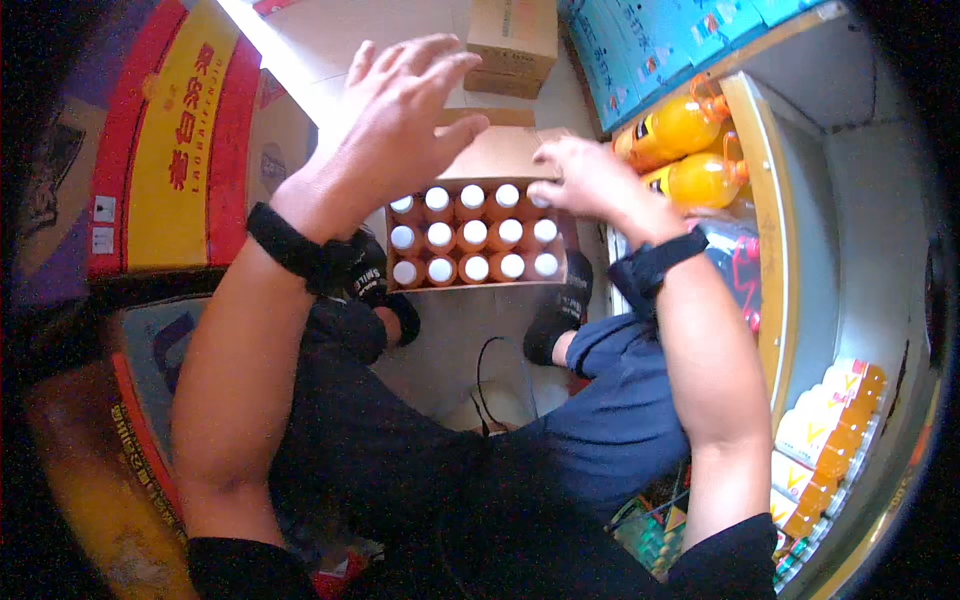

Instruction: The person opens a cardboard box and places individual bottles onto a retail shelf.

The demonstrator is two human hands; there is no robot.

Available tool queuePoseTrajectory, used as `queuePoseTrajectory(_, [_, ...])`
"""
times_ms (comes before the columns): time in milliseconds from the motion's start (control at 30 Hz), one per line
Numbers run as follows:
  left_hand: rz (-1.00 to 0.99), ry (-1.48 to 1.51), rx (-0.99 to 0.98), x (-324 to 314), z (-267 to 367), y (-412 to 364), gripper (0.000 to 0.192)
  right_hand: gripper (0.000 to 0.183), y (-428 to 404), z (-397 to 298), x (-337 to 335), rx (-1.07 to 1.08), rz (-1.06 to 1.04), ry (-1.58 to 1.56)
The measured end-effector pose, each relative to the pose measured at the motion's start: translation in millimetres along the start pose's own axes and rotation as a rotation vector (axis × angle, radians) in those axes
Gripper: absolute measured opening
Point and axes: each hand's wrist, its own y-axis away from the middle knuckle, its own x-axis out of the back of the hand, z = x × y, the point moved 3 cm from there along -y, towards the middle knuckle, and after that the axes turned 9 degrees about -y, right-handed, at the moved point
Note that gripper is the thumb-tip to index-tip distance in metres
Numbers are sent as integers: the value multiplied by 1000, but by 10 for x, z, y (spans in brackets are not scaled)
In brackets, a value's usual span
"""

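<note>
An open cardboard box stands on the floor between my feet, packed with rows of orange-coloured bottles with white caps. Its far flap is folded outward. My left hand is raised above the box's far left part, fingers spread, holding nothing. Near the far right corner, my right hand has its fingers partly curled beside a flap and over a bottle cap; whether it touches either is unclear.
A closed carton lies beyond the box. Large red and yellow cartons stand at left. Blue packs are at upper right, above big orange drink bottles by a shelf edge. A dark cable loops over the floor.
</note>
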Motion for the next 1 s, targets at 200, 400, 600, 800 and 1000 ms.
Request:
queuePoseTrajectory(200, [-227,-30,-28,-85,-17,154,50,35,72,-386,-596,111,-174,138])
queuePoseTrajectory(400, [-242,-6,16,-36,-35,154,51,36,-127,-195,-871,71,-290,125])
queuePoseTrajectory(600, [-224,-44,39,-10,-89,124,45,42,-168,15,-1265,-22,-126,59])
queuePoseTrajectory(800, [-229,-65,55,1,-123,122,35,40,-94,16,-1492,36,-156,101])
queuePoseTrajectory(1000, [-282,-107,72,1,-89,119,29,29,-150,-18,-1625,106,-115,235])
